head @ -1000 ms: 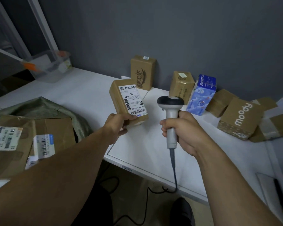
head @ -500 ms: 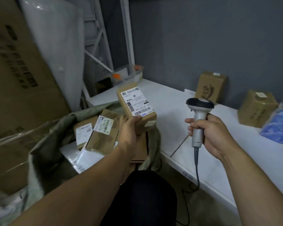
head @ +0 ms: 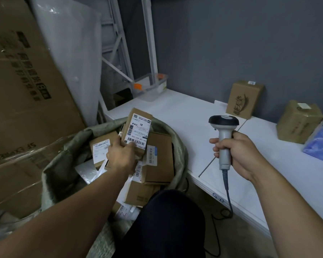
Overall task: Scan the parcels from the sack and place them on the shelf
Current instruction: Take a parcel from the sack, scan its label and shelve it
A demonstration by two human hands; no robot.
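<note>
A green woven sack [head: 60, 164] lies open at the lower left, filled with several cardboard parcels [head: 159, 155]. My left hand [head: 121, 155] grips a small brown parcel [head: 138, 129] by its lower end, its white barcode label facing me, right over the sack's mouth. To the right, above the white shelf [head: 185, 112], my right hand [head: 237, 153] holds a grey handheld scanner [head: 224, 138] upright by the handle, its black head on top and its cable hanging down. The scanner is well apart from the held parcel.
Brown boxes [head: 244, 99] [head: 298, 121] and a blue packet [head: 321, 144] stand at the shelf's back near the grey wall. A clear plastic bin [head: 151, 86] sits at the shelf's far left end. Large cardboard cartons [head: 22, 75] lean at the left. My dark knee [head: 162, 224] is below.
My view has swung left from the shelf to the sack. My left hand has carried the labelled parcel left and down to the sack's mouth. The right hand keeps the scanner upright.
</note>
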